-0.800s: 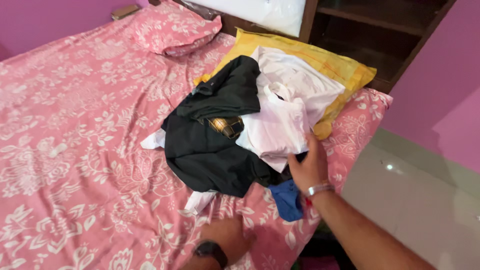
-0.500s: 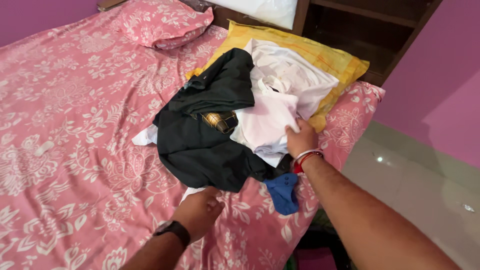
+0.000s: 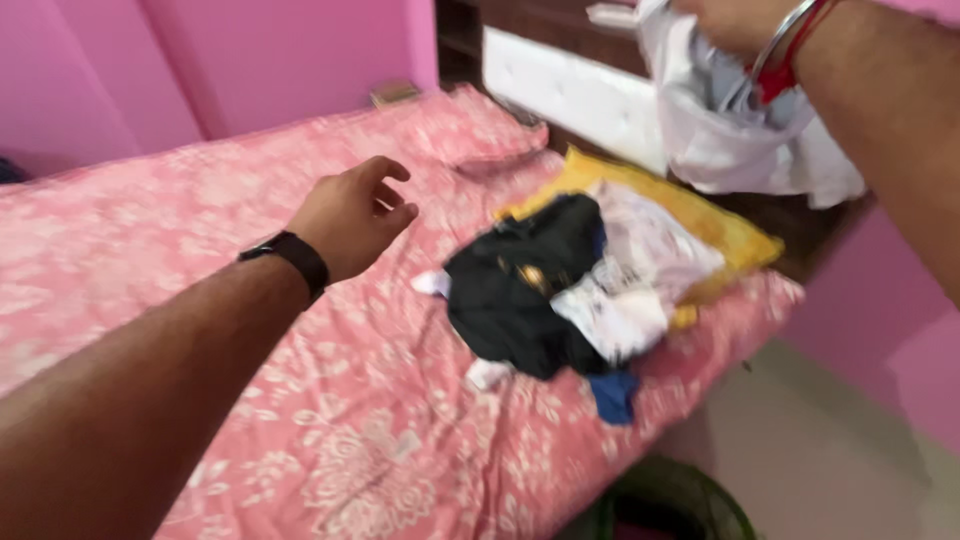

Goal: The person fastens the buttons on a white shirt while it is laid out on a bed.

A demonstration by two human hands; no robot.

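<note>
**Inspector:** Item in hand is a white garment (image 3: 735, 130). It hangs at the top right of the view, lifted well clear of the bed (image 3: 150, 230) and of the pile it appears to belong to. It droops in loose folds, not spread out.

**Clerk:** Who holds it?

**Inspector:** The right hand (image 3: 735, 20), at the upper edge of the frame, fingers clamped on the top of the cloth. Bangles and a red thread sit at the wrist. The forearm runs down and out of the right side of the view.

**Clerk:** And the step, in your judgement?

**Inspector:** A single piece picked out of the heap and raised. I judge the next move calls for a second grip on the cloth, so that it can be opened or shaken flat, and for a bare stretch of bedding to receive it.

**Clerk:** The other hand?

**Inspector:** The left hand (image 3: 350, 215) is held out over the pink floral sheet, arm extended, palm down, fingers loosely curled and apart, holding nothing. A dark watch sits on the wrist.

**Clerk:** Surroundings?

**Inspector:** The clothes pile (image 3: 560, 290), black and white pieces, lies partly on a yellow pillow (image 3: 730, 235) near the bed's far corner. A blue piece (image 3: 612, 395) hangs at the edge.
</note>
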